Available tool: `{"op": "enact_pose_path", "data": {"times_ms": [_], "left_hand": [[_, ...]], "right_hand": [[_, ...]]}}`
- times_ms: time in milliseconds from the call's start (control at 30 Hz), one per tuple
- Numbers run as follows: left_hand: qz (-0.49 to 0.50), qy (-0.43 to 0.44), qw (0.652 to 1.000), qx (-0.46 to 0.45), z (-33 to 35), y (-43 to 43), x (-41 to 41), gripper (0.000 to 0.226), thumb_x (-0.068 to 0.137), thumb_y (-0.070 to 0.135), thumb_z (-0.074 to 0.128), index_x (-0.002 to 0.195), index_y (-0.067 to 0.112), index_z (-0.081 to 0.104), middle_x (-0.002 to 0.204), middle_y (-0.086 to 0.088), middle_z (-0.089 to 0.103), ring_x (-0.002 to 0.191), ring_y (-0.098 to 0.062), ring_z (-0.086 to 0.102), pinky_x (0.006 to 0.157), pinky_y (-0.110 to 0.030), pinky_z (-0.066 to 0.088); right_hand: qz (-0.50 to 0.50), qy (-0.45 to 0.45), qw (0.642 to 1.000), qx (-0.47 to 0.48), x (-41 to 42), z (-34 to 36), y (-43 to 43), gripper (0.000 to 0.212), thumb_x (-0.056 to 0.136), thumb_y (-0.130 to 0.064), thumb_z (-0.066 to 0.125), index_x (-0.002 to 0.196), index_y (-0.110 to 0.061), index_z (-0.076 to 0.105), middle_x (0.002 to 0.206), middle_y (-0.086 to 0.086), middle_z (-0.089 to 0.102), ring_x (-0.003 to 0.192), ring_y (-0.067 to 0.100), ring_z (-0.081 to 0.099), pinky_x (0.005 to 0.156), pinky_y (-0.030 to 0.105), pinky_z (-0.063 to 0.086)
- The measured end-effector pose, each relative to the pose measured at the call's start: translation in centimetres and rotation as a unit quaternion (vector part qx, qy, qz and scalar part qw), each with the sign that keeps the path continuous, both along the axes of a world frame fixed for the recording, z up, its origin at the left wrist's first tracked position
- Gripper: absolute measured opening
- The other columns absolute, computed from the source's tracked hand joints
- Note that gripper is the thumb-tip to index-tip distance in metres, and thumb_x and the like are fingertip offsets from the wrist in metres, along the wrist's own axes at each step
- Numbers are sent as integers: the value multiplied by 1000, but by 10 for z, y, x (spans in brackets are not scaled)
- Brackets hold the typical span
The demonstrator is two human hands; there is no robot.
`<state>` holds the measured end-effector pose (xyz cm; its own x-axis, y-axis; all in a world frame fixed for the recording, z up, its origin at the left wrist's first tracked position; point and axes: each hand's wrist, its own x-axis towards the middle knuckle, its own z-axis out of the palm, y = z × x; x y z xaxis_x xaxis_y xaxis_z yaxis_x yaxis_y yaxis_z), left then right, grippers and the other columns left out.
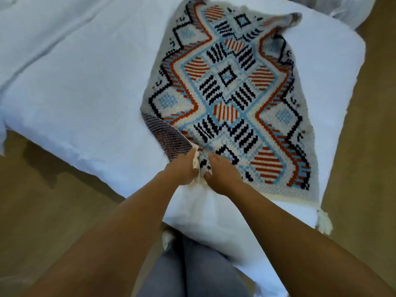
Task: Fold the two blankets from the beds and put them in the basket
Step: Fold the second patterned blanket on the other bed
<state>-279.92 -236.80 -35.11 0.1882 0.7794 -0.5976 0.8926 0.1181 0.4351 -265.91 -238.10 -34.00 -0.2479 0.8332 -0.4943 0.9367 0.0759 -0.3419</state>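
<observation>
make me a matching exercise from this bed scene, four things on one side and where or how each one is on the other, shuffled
Things:
1. patterned woven blanket
2. left hand
3. right hand
4. cream tassel

States:
A. hangs off the white bed's near right corner
B. lies palm down on the pattern
C. spread over the bed
D. grips the blanket's turned-up near corner

Pairs: 1-C, 2-D, 3-B, 4-A

Patterned woven blanket [229, 93] lies spread on the white bed [85, 86], near its right corner, long axis running away from the person. Cream ground with black, red-orange and light blue geometric diamonds and stripes. Near-left corner is turned over, showing the dark striped reverse. Far end is rumpled and bunched. Cream tassel [324, 221] hangs off the near-right corner over the bed edge.
</observation>
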Motion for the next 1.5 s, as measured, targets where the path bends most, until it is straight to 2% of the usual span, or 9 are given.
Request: {"op": "enact_pose_path", "data": {"times_ms": [267,400,600,767,967,1167,1233,1333,1500], "left_hand": [[127,-53,988,-71,-53,55,18,77,92,23,51,148,19,-1,142,-21,40,121,-35,48,98,-39,40],[171,-37,979,-108,-68,75,22,60,94,28,46,145,10,19,144,-23,33,124,-38,44,100,-41,40],[262,-71,962,27,-58,76,4,18,88,19,52,93,5,62,91,-12,65,84,-27,59,67,-28,39],[341,-76,933,87,-42,61,-62,28,80,12,59,64,22,38,70,1,50,68,-17,47,55,-24,31],[317,-42,943,90,-42,23,-181,33,83,1,51,63,21,34,64,2,43,68,-20,45,53,-26,27],[289,17,957,21,-63,-27,-279,20,85,-3,47,69,10,43,81,-16,54,75,-29,50,59,-31,33],[281,30,959,-28,-73,-33,-285,6,87,-2,47,84,3,50,98,-21,55,85,-33,53,64,-33,37],[255,68,959,-103,-79,-27,-277,27,89,6,50,114,0,46,123,-22,43,103,-38,51,79,-37,43],[164,46,982,-80,-69,-10,-242,41,89,17,50,127,6,39,128,-19,38,112,-38,47,92,-43,43]], "right_hand": [[-6,16,998,-68,-6,-48,52,58,91,-25,47,142,-8,26,148,13,33,133,28,32,108,39,30],[0,19,996,-87,-11,-61,69,49,89,-21,46,136,-9,35,140,13,41,126,28,38,102,39,37],[1,-4,995,-97,-27,-63,83,53,91,-28,46,139,-11,30,142,13,39,127,29,39,100,39,38],[71,2,992,-103,-77,-56,77,74,83,-42,58,144,-18,23,144,10,38,125,29,41,99,40,41],[117,0,985,-128,-173,-62,36,78,86,-45,53,148,-24,10,153,6,23,134,31,29,106,46,33],[96,-25,983,-157,-260,-79,-5,74,88,-40,51,147,-20,10,156,5,13,141,29,14,110,50,22],[90,-39,979,-180,-269,-83,-9,73,88,-36,52,147,-18,12,155,8,15,140,30,17,110,48,25],[83,-58,978,-180,-269,-80,-10,71,90,-34,50,147,-15,12,156,10,15,140,32,19,112,46,23],[25,-44,987,-150,-254,-63,-7,65,90,-29,49,145,-14,18,152,9,24,135,31,27,106,44,30]]}}
